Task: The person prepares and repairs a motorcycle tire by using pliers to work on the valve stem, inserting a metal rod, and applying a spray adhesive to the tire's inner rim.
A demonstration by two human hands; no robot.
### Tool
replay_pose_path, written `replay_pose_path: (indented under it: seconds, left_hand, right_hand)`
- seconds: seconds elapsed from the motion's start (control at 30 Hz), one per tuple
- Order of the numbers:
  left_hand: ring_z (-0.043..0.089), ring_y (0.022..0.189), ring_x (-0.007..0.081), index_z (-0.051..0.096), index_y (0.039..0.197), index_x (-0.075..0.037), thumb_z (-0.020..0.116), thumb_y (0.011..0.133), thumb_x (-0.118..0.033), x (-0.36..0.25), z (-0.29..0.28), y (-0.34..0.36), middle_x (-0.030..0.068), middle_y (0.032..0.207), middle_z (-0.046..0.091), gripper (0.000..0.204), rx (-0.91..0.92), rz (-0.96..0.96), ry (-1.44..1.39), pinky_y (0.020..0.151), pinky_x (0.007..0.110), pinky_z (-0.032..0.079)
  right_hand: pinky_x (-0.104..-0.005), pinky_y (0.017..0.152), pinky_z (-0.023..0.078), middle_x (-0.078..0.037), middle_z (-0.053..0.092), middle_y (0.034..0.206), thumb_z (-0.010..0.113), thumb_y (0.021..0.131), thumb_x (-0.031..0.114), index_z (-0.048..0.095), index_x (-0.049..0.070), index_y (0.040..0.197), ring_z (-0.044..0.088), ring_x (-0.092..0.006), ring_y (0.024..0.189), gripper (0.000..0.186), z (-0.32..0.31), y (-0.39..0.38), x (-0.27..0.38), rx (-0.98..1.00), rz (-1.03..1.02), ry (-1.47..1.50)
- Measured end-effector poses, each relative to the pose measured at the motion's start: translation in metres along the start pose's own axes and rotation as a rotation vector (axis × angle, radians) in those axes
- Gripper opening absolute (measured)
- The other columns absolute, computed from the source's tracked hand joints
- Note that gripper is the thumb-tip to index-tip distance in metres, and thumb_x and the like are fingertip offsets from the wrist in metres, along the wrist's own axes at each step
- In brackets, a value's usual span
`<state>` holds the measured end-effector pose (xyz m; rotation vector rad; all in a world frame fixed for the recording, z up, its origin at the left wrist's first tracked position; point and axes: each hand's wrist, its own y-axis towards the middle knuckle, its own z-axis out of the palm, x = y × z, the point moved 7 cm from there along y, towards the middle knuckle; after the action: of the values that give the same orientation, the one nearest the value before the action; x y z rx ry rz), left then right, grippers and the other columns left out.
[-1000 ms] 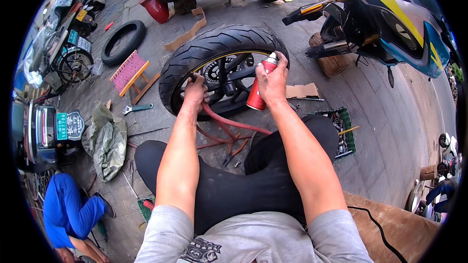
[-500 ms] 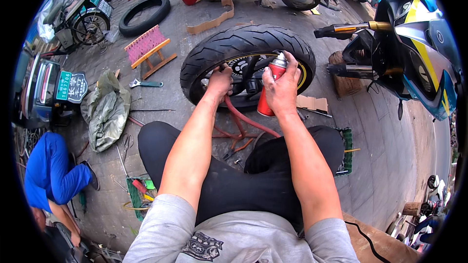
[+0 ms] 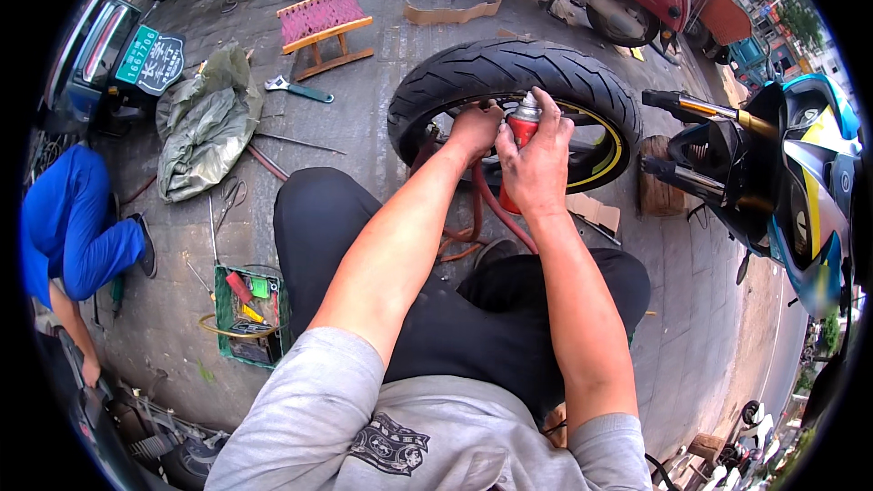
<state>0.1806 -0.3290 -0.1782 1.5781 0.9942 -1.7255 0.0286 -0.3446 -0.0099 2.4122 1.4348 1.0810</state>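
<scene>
In front of my knees a motorcycle wheel with a black tyre (image 3: 514, 64) and yellow-edged rim stands tilted on the ground. My right hand (image 3: 538, 159) grips a red spray can (image 3: 525, 125) upright, the index finger at its white top. Just left of the can, my left hand (image 3: 475, 134) is closed at the near part of the rim, fingers curled; what they pinch, if anything, is hidden. A red hose (image 3: 498, 209) runs from below my left hand toward my feet. The hub is mostly covered by my hands.
An adjustable wrench (image 3: 300, 89), a small stool (image 3: 323, 27) and a crumpled sheet (image 3: 211, 123) lie to the left. A green tool crate (image 3: 273, 345) sits by my left knee. A motorcycle's front fork (image 3: 691, 109) juts in at right; a blue-clothed person (image 3: 82, 227) crouches left.
The view has shifted, so the scene sits farther right. The can in my right hand has moved left across the wheel, and my two hands are now closer together.
</scene>
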Motion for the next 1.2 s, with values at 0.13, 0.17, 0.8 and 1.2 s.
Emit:
replay_pose_path:
  seconds: [0.13, 0.17, 0.8, 1.2]
  left_hand:
    - [0.074, 0.113, 0.0366, 0.075, 0.117, -0.004, 0.064, 0.099, -0.032, 0.050, -0.020, 0.045, 0.0226, 0.119, 0.077, 0.035, 0.102, 0.152, -0.105, 0.095, 0.045, 0.057]
    - [0.073, 0.114, 0.0383, 0.075, 0.117, -0.003, 0.066, 0.098, -0.031, 0.055, -0.020, 0.051, 0.0240, 0.121, 0.076, 0.035, 0.165, 0.162, -0.187, 0.097, 0.046, 0.057]
    - [0.073, 0.114, 0.0394, 0.074, 0.119, -0.002, 0.066, 0.098, -0.028, -0.001, 0.000, 0.011, 0.0247, 0.121, 0.076, 0.034, 0.109, 0.351, 0.011, 0.096, 0.046, 0.057]
    - [0.073, 0.114, 0.0401, 0.073, 0.120, -0.002, 0.065, 0.098, -0.027, -0.010, 0.001, -0.042, 0.0252, 0.121, 0.075, 0.034, 0.066, 0.204, -0.010, 0.096, 0.046, 0.057]
  right_hand:
    - [-0.0536, 0.096, 0.055, -0.025, 0.051, 0.125, 0.080, 0.092, 0.023, 0.042, 0.018, 0.159, 0.060, -0.0463, 0.114, 0.077, 0.023, 0.002, 0.052, 0.092, -0.082, 0.008]
    - [-0.0536, 0.096, 0.055, -0.025, 0.051, 0.125, 0.080, 0.092, 0.023, 0.043, 0.019, 0.159, 0.060, -0.0461, 0.113, 0.077, 0.028, 0.002, 0.061, 0.122, -0.090, -0.011]
    - [-0.0454, 0.092, 0.061, -0.018, 0.055, 0.126, 0.081, 0.089, 0.021, 0.055, 0.031, 0.155, 0.063, -0.0361, 0.115, 0.072, 0.063, 0.012, 0.122, 0.529, -0.625, -0.562]
    - [-0.0499, 0.105, 0.054, -0.031, 0.050, 0.149, 0.080, 0.082, 0.006, 0.057, 0.023, 0.155, 0.057, -0.0466, 0.130, 0.078, 0.073, 0.009, 0.137, 0.598, -0.749, -0.602]
